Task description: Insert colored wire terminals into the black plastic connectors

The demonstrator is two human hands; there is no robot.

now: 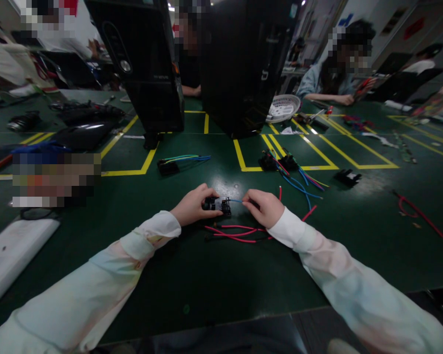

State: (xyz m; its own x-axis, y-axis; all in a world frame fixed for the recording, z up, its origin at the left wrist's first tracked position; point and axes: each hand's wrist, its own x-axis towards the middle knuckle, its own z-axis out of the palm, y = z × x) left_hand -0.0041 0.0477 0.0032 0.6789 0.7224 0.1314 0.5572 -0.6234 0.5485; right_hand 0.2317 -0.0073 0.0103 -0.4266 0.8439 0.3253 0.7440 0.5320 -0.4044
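Green table (214,285): spans the view, yellow tape strips (288,168) on its far half.
Black cases (243,69): two, standing upright at the far side, one left of the other.
Person (328,81): seated at far right, beyond the white basket (283,108).
White box (15,250): near left, lying flat.
Left hand (192,204): partly open, curled round the black connector, fingers on its far side, thumb on its near side.
Right hand (266,205): fingers curled nearly closed, thumb and fingertips pinching the blue wire.
Red wires (239,233): loose on the table, just nearer than both hands.
Wired parts (168,167): one far left of the hands, two more at far right, leads trailing right.
Spare black part (348,178): right of the hands, no wires seen.
Black connector (223,205): between the hands, long axis left to right, one end in the left palm, wire end pointing right.
Blue wire (236,200): short visible stretch, running right from the connector to the right fingertips.
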